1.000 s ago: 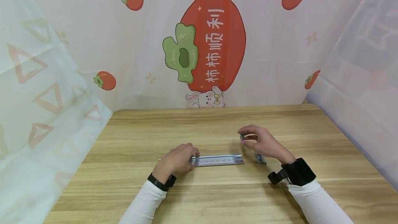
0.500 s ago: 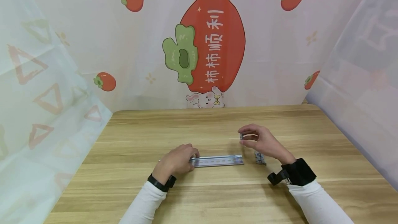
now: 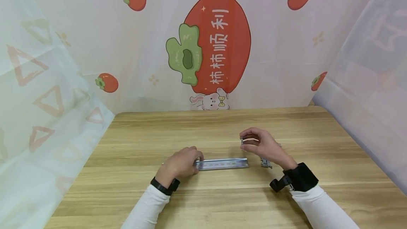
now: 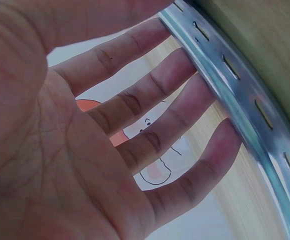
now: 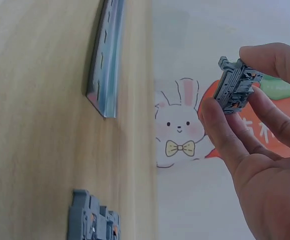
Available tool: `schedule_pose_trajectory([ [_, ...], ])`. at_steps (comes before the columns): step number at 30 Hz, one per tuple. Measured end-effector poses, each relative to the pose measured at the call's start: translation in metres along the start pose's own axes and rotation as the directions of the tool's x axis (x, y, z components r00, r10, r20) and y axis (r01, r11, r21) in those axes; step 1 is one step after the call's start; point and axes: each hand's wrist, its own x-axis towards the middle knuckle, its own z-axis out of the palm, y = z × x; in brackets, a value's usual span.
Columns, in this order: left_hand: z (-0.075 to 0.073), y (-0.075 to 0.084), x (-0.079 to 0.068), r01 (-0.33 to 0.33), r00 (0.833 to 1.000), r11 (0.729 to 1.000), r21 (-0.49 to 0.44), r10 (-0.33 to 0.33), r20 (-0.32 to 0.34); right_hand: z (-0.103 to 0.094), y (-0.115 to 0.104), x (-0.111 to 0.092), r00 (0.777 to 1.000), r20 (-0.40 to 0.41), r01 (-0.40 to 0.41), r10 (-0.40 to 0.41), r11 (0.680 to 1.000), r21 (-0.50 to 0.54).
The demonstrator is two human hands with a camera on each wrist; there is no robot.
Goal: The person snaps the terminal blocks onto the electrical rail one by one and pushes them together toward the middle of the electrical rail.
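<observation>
In the head view, your left hand [image 3: 180, 164] grips the slotted DIN rail [image 3: 222, 164] on the table [image 3: 210, 200]; your right hand [image 3: 264, 147] is apart, near the rail's free end. In the left-wrist view, your fingertips [image 4: 227, 136] line its edge; firm pressure should stop it sliding. In the right-wrist view, you pinch a grey terminal block [image 5: 236, 86] aloft; a light hold should ease turning it.

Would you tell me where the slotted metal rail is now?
In the head view, the slotted metal rail is near the middle of the table, its left part gripped by the left hand, its right end near the right hand.
</observation>
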Motion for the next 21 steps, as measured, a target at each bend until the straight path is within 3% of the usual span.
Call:
schedule_pose_trajectory([
  [13,0.000,-0.006,0.003,-0.088,0.996,0.996,-0.011,0.088,0.004,0.013,0.000,0.000,0.999,0.054,-0.002,0.000,0.999,0.042],
  [21,0.000,-0.002,0.005,-0.111,0.993,0.993,-0.043,0.112,0.025,0.030,0.000,0.000,0.990,0.141,-0.003,-0.007,0.997,0.071],
])
